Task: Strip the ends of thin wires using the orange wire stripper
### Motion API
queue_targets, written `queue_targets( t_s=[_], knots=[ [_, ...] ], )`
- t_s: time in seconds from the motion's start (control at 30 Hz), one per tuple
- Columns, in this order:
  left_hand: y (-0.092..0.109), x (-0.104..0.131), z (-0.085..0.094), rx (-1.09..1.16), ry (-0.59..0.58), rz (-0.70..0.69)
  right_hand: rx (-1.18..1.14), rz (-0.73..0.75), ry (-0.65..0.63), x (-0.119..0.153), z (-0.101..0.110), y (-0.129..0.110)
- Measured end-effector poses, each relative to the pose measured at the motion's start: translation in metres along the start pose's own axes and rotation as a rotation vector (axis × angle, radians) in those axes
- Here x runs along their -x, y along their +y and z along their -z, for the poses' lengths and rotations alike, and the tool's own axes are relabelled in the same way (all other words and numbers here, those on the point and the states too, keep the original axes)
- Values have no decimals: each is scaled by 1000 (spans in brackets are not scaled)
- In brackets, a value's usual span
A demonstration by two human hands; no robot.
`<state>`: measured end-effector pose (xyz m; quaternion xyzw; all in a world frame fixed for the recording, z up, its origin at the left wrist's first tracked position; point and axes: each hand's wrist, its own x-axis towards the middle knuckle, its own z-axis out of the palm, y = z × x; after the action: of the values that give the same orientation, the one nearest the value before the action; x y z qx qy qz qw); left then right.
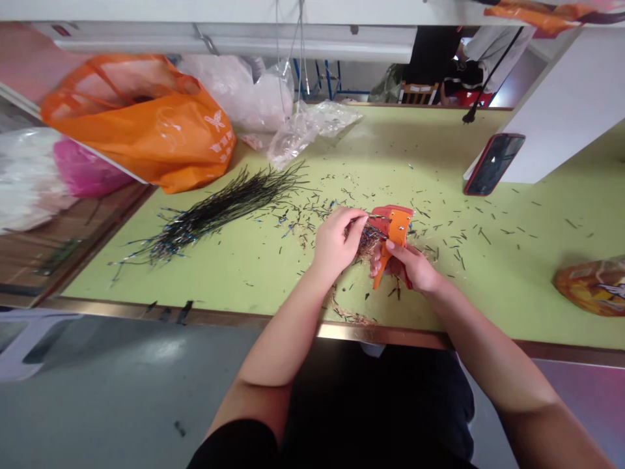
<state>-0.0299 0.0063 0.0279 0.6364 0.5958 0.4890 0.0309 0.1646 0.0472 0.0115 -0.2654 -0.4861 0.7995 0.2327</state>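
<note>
My right hand [407, 266] is wrapped round the handles of an orange and red wire stripper [399, 225], its head pointing away from me. My left hand [336, 241] pinches a thin dark wire [374, 216] between thumb and fingertips, and the wire's end reaches the tool's jaws. Beneath the hands lies a small heap of wire scraps [365, 242] with blue and coppery bits, partly hidden by the fingers. Farther left on the green table [234, 273] rests a long bundle of black wires [229, 205], with bluish and pale ends at its near left side.
An orange bag [185, 143] and clear plastic bags [312, 127] stand at the back left. A phone [494, 164] leans on a white post [561, 104]. At the right edge lies a brown-yellow package [593, 285]. Short black offcuts [459, 238] litter the tabletop. People are beyond the table.
</note>
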Motion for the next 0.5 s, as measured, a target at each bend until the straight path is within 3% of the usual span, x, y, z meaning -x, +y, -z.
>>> queue_targets(
  t_s=[0.33, 0.5],
  knots=[
    [0, 0, -1, 9, 32, -25, 15, 14, -3, -1, -3, -2],
    [2, 0, 0, 38, -19, 53, 28, 46, 16, -2, -7, 1]
  ],
)
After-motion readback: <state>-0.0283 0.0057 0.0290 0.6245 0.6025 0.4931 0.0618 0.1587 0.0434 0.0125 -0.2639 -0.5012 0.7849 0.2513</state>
